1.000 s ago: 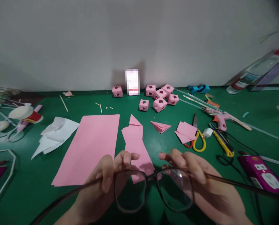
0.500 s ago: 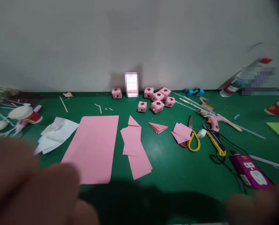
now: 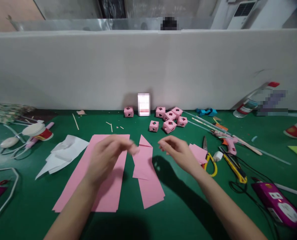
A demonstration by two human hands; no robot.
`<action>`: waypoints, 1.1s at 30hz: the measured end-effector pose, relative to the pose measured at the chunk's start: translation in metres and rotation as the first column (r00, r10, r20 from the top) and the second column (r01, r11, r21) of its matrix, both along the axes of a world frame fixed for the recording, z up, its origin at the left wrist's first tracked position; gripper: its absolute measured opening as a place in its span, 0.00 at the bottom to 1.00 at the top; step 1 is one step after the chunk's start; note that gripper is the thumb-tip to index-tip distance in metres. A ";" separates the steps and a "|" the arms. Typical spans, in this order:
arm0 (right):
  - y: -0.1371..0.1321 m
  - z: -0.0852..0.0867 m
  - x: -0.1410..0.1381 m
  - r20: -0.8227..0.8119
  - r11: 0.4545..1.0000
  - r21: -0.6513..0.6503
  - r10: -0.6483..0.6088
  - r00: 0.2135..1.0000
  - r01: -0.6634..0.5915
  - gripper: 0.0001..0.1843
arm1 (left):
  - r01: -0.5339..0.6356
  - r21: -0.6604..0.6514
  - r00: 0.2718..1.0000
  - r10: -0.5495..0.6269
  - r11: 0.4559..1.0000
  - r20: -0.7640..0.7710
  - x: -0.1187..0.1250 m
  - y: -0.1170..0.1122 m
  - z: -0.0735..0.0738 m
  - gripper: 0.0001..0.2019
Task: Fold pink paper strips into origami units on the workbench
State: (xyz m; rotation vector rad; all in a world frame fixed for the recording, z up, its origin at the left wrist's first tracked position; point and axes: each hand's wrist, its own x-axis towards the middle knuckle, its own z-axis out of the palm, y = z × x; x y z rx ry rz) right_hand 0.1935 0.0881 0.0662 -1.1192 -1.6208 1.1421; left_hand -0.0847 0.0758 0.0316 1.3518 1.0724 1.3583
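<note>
My left hand (image 3: 111,153) hovers over a stack of pink paper (image 3: 106,196), its fingers loosely bent and the tips slightly blurred. Nothing shows in it. Facing it, my right hand (image 3: 175,150) is raised above the green table with fingers curled loosely, and I see nothing in its grasp. Between the two hands lie overlapping pink paper strips (image 3: 150,193) with a folded tip at the top. Small pink paper pieces (image 3: 197,152) rest beside my right wrist, partly over a pair of scissors (image 3: 215,168).
Behind are several pink paper cubes (image 3: 169,126) and a lit phone (image 3: 144,105) against the white partition (image 3: 76,70). To the right lie a glue gun (image 3: 230,145), a cutter knife (image 3: 235,168) and a purple power strip (image 3: 278,203). White paper (image 3: 63,155) and a cup (image 3: 38,131) are left.
Both hands have moved from the blurred near corners to above the middle of the table. The view has tilted up. My right hand now covers where the folded pink triangles lay.
</note>
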 end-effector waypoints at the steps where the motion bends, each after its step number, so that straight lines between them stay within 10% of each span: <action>1: 0.014 -0.018 -0.007 0.164 0.999 0.012 -0.046 0.985 0.045 0.13 | -0.002 -0.029 0.995 -0.001 1.000 -0.098 0.015 0.014 0.001 0.14; 8: 0.066 -0.092 -0.049 0.428 0.985 0.101 -0.172 0.887 0.143 0.09 | -0.148 -0.071 0.904 0.105 0.986 -0.414 0.062 0.067 -0.054 0.16; 20: 0.078 -0.102 -0.050 0.134 0.988 -0.145 -0.034 0.990 0.054 0.11 | -0.106 -0.126 0.990 0.092 0.986 -0.108 0.066 0.064 -0.066 0.18; 33: 0.059 -0.091 -0.040 0.092 0.991 -0.086 0.113 0.989 -0.105 0.14 | -0.102 -0.211 0.976 0.057 0.972 -0.211 0.064 0.062 -0.060 0.12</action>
